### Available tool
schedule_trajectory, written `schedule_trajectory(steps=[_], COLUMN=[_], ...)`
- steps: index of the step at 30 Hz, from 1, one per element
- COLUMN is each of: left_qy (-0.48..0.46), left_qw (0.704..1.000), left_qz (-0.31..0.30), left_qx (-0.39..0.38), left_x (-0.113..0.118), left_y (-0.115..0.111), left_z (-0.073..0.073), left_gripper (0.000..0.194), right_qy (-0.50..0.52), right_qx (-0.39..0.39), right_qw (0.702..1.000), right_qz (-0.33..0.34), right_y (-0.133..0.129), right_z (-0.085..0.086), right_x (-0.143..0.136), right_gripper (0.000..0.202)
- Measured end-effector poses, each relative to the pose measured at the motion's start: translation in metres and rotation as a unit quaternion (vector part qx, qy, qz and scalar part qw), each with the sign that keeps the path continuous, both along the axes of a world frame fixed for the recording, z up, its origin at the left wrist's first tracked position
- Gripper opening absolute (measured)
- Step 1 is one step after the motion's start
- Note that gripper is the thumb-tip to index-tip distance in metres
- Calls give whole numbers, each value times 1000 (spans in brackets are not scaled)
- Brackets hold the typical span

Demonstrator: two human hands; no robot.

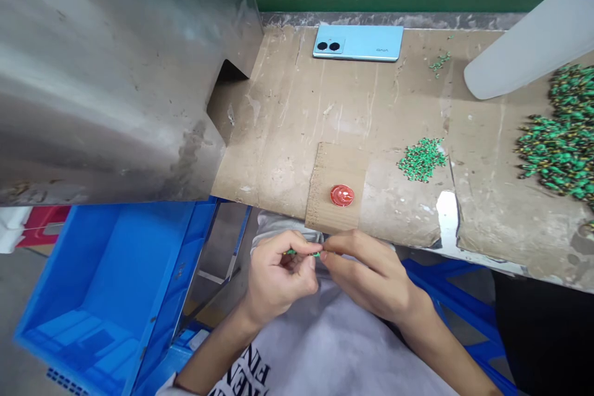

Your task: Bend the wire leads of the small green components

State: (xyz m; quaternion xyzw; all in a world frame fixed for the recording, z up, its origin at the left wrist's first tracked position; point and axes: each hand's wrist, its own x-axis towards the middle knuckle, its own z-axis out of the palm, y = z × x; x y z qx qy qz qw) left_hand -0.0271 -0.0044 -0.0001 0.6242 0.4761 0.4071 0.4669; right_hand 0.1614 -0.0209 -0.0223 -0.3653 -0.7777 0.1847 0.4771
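Small green pieces (315, 254) show between the fingertips of both hands, in front of my body, just off the table's near edge. My left hand (282, 272) is closed round some of them, thumb against the fingers. My right hand (366, 269) pinches at the tip of the same green bit, its fingertips meeting those of the left. Beyond the hands a red round dish (342, 195) sits on a cardboard piece (338, 161). To its right lies a small pile of green pieces (421, 159). A far larger heap (561, 148) of green and dark pieces is at the right edge.
A light blue phone (364, 43) lies at the back of the cardboard-covered table (278, 117). A white cylinder (529, 37) slants in at the upper right, near a few loose green pieces (440, 64). Large metal housing (116, 74) fills the left, above a blue crate (116, 278).
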Motion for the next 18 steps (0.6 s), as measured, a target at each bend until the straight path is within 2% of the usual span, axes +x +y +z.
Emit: schedule_trajectory(steps=[7,12,18], left_qy=[-3,-26,-7], left_qw=[1000,999,999], left_qz=[-9,-30,-26], left_qx=[-8,8,47], left_x=[0,-1,12], left_y=[4,10,7], left_z=[10,6,7], left_gripper=[17,22,18], right_qy=[26,33,51], right_qx=[-17,-21,-56], right_qw=[999,999,997], right_qz=[5,24,28], right_y=[0,4,-4], right_z=[2,-2,3], right_x=[0,7,10], right_gripper=[19,19,19])
